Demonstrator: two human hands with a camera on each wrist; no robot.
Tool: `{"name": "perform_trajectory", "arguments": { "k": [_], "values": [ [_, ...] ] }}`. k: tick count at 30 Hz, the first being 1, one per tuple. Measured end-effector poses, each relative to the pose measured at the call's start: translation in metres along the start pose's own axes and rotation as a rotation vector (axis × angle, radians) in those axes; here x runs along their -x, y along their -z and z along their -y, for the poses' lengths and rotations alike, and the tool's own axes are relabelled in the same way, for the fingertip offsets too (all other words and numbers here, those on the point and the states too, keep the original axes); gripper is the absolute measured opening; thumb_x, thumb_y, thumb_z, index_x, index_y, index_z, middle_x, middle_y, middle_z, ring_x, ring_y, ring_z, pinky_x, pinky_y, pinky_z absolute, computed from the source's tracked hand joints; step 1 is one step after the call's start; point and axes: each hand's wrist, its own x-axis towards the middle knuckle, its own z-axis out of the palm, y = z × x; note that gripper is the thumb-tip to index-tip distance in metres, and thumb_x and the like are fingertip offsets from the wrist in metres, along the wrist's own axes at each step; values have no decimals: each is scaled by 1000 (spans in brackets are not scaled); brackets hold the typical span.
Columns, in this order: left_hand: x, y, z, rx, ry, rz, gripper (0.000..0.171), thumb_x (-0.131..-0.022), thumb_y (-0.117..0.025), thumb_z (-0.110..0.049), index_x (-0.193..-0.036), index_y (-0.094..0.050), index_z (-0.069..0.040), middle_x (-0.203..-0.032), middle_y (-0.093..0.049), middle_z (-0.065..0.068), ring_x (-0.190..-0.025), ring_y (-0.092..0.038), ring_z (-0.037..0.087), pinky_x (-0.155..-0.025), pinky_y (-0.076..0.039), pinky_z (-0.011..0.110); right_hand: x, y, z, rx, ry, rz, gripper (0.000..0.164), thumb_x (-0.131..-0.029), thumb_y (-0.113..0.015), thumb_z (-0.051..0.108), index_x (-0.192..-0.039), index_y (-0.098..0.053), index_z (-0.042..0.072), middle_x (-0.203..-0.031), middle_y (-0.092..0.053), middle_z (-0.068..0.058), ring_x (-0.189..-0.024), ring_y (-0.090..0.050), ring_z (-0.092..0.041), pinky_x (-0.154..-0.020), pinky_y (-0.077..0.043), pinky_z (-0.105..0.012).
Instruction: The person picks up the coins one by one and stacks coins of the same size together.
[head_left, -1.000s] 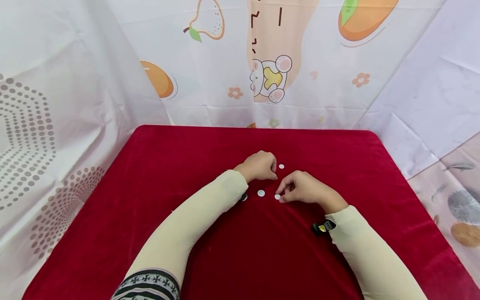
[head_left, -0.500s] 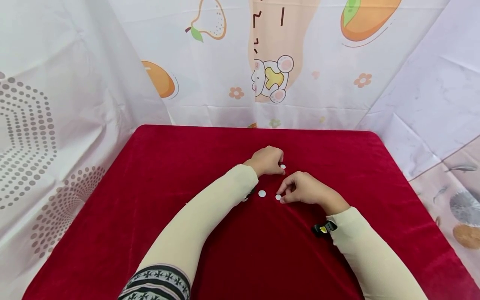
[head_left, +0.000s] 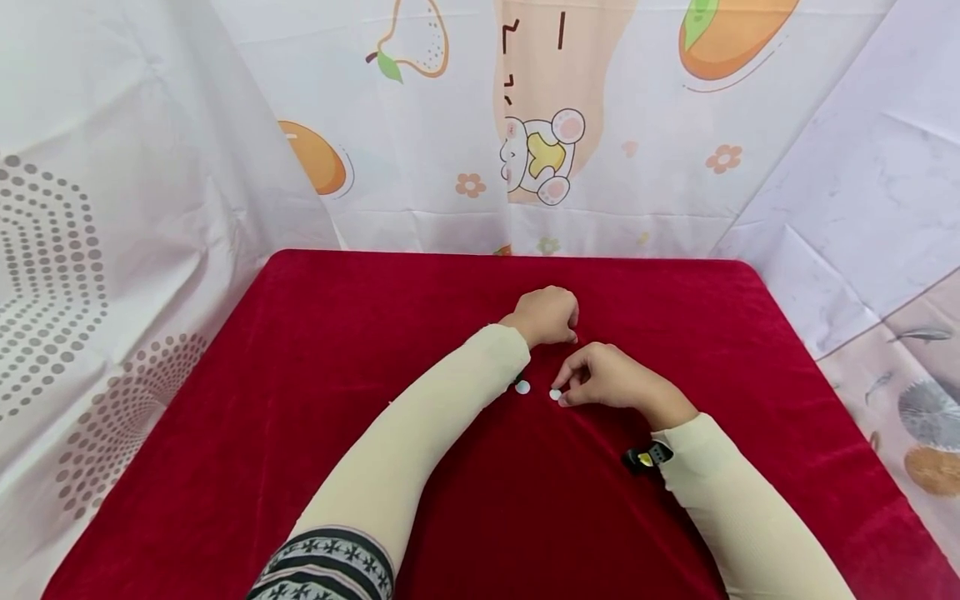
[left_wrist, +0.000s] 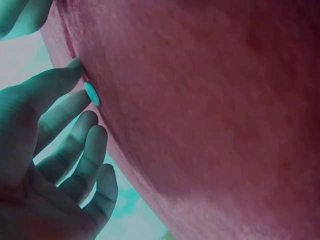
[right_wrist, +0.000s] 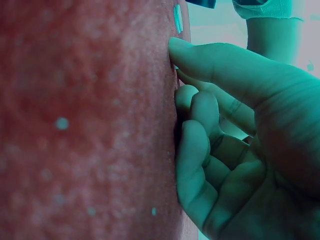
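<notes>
My left hand (head_left: 546,315) reaches across the middle of the red-covered table (head_left: 360,300). In the left wrist view, its thumb and index finger close around a small white disc (left_wrist: 92,93); that disc is hidden in the head view. The index fingertip touches it, and the other fingers are loosely bent. Nearer to me, my right hand (head_left: 611,377) pinches another white disc (head_left: 555,394) on the cloth between thumb and index finger. A third white disc (head_left: 522,387) lies flat just left of it, beside the left wrist.
A black wrist camera (head_left: 648,457) is worn on the right wrist. My left sleeve (head_left: 420,433) crosses low over the table from the front left. Behind the table hangs a white fruit-patterned curtain (head_left: 420,167), with more curtain on both sides.
My left hand has moved right and a little away from me, onto the far disc, and covers it. The left forearm now hides another disc at the left. My right hand stays in place.
</notes>
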Motion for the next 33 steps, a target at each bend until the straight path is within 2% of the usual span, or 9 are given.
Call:
{"name": "perform_trajectory", "arguments": {
  "k": [4,14,20,27,33],
  "values": [
    [0,-1,-3,25,5,8,11,-90,-82,-34,-88,-77,-25,-90,-70,-12,-80,-63,6,-65,-55,26,0,0,0,-2,-1,0,14,-81,-88,18,-90,-82,27,-70,-71,7,-63,-62,-10,-62,-50,-25],
    [2,-3,-5,41,26,18,7,-92,-80,-33,-92,-79,-26,-88,-71,-14,-79,-63,6,-66,-55,26,1,0,-1,-2,-5,5,14,-80,-88,19,-91,-82,26,-70,-70,6,-63,-61,-10,-62,-50,-25],
    [5,-1,2,83,48,8,8,-91,-82,-33,-85,-78,-27,-82,-71,-15,-78,-64,6,-67,-55,27,0,0,1,-7,0,-1,14,-80,-88,17,-90,-82,25,-69,-70,6,-63,-61,-9,-62,-49,-24],
    [9,1,14,91,47,-17,13,-90,-83,-32,-79,-76,-28,-78,-70,-15,-76,-63,7,-66,-55,29,-1,0,2,-3,1,-1,15,-80,-88,16,-89,-82,26,-68,-69,7,-62,-60,-8,-61,-49,-24],
    [11,1,22,105,62,1,16,-89,-84,-35,-78,-75,-28,-77,-69,-15,-76,-64,7,-66,-56,29,0,0,2,-10,-17,8,14,-81,-88,18,-89,-82,27,-68,-70,6,-62,-60,-10,-60,-49,-24]
  ]
}}
